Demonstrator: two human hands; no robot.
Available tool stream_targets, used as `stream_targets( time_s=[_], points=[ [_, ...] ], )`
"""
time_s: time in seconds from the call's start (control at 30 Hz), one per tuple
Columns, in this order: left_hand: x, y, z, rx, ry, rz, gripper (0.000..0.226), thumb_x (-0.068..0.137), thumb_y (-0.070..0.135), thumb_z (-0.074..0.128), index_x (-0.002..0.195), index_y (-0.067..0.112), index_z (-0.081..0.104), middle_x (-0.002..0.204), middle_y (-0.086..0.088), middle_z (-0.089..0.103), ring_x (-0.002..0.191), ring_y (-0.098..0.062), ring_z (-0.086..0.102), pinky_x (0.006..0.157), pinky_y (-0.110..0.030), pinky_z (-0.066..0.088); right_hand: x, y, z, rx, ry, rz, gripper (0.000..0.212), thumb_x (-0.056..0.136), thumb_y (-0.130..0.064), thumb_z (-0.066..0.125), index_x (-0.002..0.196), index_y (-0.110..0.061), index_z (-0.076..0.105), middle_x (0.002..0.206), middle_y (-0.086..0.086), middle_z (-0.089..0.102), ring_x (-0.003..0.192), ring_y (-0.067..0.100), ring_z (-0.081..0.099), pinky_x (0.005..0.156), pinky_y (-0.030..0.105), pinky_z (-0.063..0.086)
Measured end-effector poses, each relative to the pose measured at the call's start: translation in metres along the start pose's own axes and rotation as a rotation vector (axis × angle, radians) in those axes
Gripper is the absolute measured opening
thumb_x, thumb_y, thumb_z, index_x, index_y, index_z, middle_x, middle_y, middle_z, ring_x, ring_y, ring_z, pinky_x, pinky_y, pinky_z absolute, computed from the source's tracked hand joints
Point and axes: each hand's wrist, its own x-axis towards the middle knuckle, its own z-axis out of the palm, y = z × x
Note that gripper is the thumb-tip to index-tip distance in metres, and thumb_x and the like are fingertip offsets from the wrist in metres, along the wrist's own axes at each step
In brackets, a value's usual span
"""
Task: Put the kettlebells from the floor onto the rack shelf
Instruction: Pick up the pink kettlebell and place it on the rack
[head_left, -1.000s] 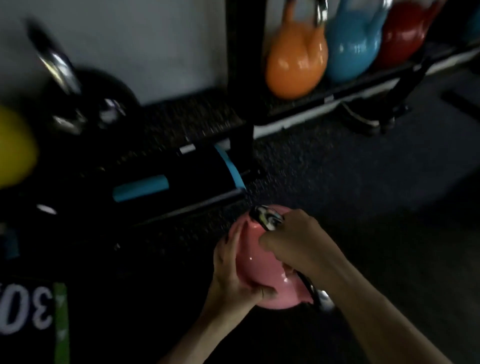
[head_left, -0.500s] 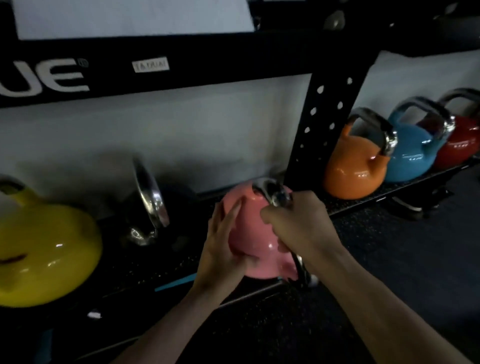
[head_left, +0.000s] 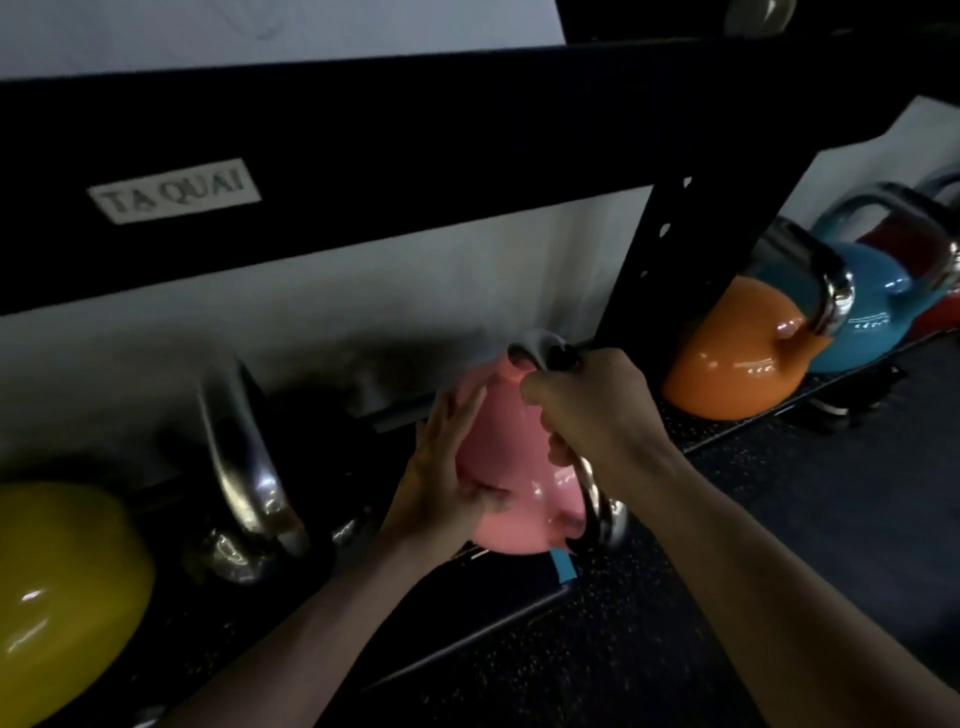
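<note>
Pink kettlebell (head_left: 511, 467), centre of frame: glossy body, chrome handle; tilted, handle angled toward the lower right, at the front edge of the rack shelf (head_left: 737, 431), whether it rests on it unclear. Yellow kettlebell (head_left: 57, 592), lower left: glossy, on the shelf, partly cut by the frame edge. Black kettlebell (head_left: 291, 467), between yellow and pink: dark body hard to make out, chrome handle turned edge-on. Right of the rack upright, on the shelf in a row: orange kettlebell (head_left: 737, 358), upright, chrome handle; blue kettlebell (head_left: 872, 306) just behind it, touching; red kettlebell (head_left: 906, 244) at the right edge, mostly hidden.
</note>
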Motion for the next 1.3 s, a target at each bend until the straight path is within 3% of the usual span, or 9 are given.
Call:
stream_targets(
  time_s=[0.17,0.23,0.4,0.5,0.6,0.7,0.8,1.0,1.3],
  points=[
    [0.037,-0.007,-0.015,0.003,-0.087,-0.105,0.108,0.065,0.001,0.084,0.152,0.033,0.028,0.159,0.009,0.021,0.146,-0.008,0.024,0.096,0.006,0.02,0.042,-0.02,0.018,-0.037,-0.055,0.021,0.018,0.075,-0.018,0.069,0.069,0.0,0.07,0.062,0.019,0.07,0.049,0.031,0.067,0.056,0.046,0.063],
    [0.049,-0.008,-0.021,-0.017,-0.096,-0.17,0.104,0.069,0.003,0.082,0.153,0.033,0.028,0.16,0.007,0.027,0.143,-0.013,0.034,0.108,-0.012,0.031,0.057,-0.028,0.029,-0.11,-0.095,-0.039,0.014,0.076,-0.014,0.066,0.066,-0.004,0.065,0.077,0.027,0.072,0.069,0.04,0.071,0.071,0.053,0.063],
    [0.062,-0.015,-0.018,0.012,-0.037,-0.158,0.087,0.081,0.008,0.075,0.153,0.025,0.03,0.159,-0.001,0.033,0.139,-0.012,0.037,0.105,-0.019,0.029,0.082,-0.043,0.034,-0.322,-0.106,-0.122,0.022,0.079,-0.025,0.059,0.092,-0.011,0.069,0.079,0.009,0.067,0.08,0.033,0.069,0.063,0.03,0.054],
    [0.06,-0.021,-0.016,-0.005,-0.023,-0.104,0.084,0.082,0.004,0.073,0.153,0.021,0.031,0.157,-0.003,0.035,0.14,-0.012,0.037,0.109,-0.022,0.029,0.065,-0.029,0.031,-0.291,-0.077,-0.096,0.036,0.077,-0.034,0.057,0.103,-0.01,0.065,0.092,0.014,0.073,0.082,0.038,0.073,0.077,0.046,0.061],
    [0.062,-0.022,-0.017,-0.029,-0.054,-0.075,0.085,0.08,0.011,0.074,0.152,0.027,0.032,0.153,0.001,0.041,0.139,-0.012,0.042,0.112,-0.032,0.035,0.032,-0.007,0.033,-0.243,0.114,-0.19,0.025,0.081,-0.029,0.06,0.094,-0.008,0.061,0.083,0.013,0.072,0.073,0.036,0.07,0.066,0.046,0.06],
    [0.062,-0.023,-0.018,-0.006,-0.115,-0.119,0.111,0.053,0.044,0.081,0.147,0.048,0.022,0.15,0.012,0.034,0.137,-0.005,0.036,0.103,-0.023,0.032,0.023,0.001,0.034,-0.173,0.225,-0.274,0.012,0.08,-0.019,0.061,0.086,-0.008,0.06,0.075,0.01,0.069,0.069,0.033,0.066,0.06,0.041,0.053],
    [0.052,-0.027,-0.01,0.16,-0.153,-0.109,0.145,0.035,0.066,0.08,0.151,0.047,-0.006,0.165,0.007,0.001,0.145,0.001,0.005,0.11,-0.027,0.019,0.028,0.003,0.035,-0.132,0.209,-0.279,0.008,0.078,-0.016,0.063,0.08,-0.009,0.06,0.071,0.009,0.067,0.067,0.032,0.065,0.058,0.042,0.052],
    [0.048,-0.032,0.004,0.119,-0.05,-0.059,0.147,0.031,0.065,0.083,0.15,0.051,-0.002,0.165,0.003,0.003,0.135,0.007,0.011,0.086,0.008,0.016,0.035,0.006,0.03,-0.133,0.172,-0.332,0.005,0.076,-0.011,0.062,0.077,-0.008,0.059,0.065,0.006,0.06,0.061,0.032,0.06,0.052,0.035,0.044],
    [0.043,-0.02,0.011,0.083,0.023,-0.023,0.143,0.035,0.059,0.085,0.152,0.046,0.005,0.137,0.028,0.011,0.112,0.024,0.024,0.071,0.014,0.024,0.04,0.01,0.022,-0.1,0.122,-0.352,0.014,0.077,-0.017,0.065,0.069,-0.014,0.054,0.055,-0.005,0.05,0.049,0.016,0.044,0.046,0.021,0.029]
  ],
)
